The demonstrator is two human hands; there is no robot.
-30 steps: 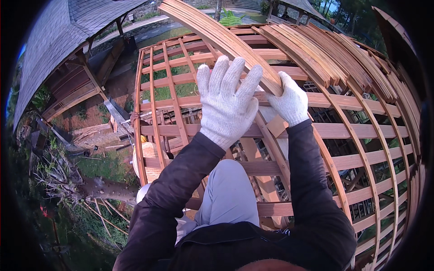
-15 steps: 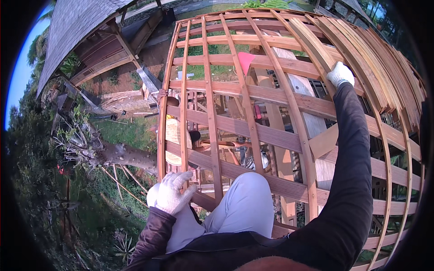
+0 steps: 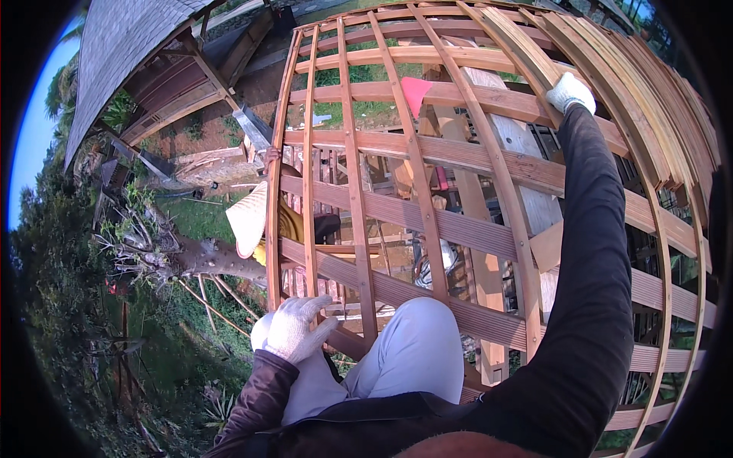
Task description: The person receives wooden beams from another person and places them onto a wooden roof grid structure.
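In a white knit glove, my right hand (image 3: 571,93) is stretched far out and closed round the near end of a few light wooden battens (image 3: 522,53), which lie side by side on the roof frame. My left hand (image 3: 299,327), gloved the same way, lies on my left knee beside a lattice strip, its fingers loosely bent and apart, holding nothing. My legs in pale trousers (image 3: 416,336) are bent over the lattice. Under them run thin strips (image 3: 356,191) crossing wide ribbed timbers (image 3: 397,211).
Stacked planks (image 3: 649,99) cover the frame's far right. A pink triangular piece (image 3: 414,93) hangs at a strip. Below the left edge, a person in a conical hat (image 3: 249,219) has one hand on the outer strip. Beyond lie a tree trunk (image 3: 206,258) and a shingled roof (image 3: 126,57).
The person below has shifted, so the conical hat now shows outside the left edge. My right hand has barely moved, still on the battens; my left stays on the knee.
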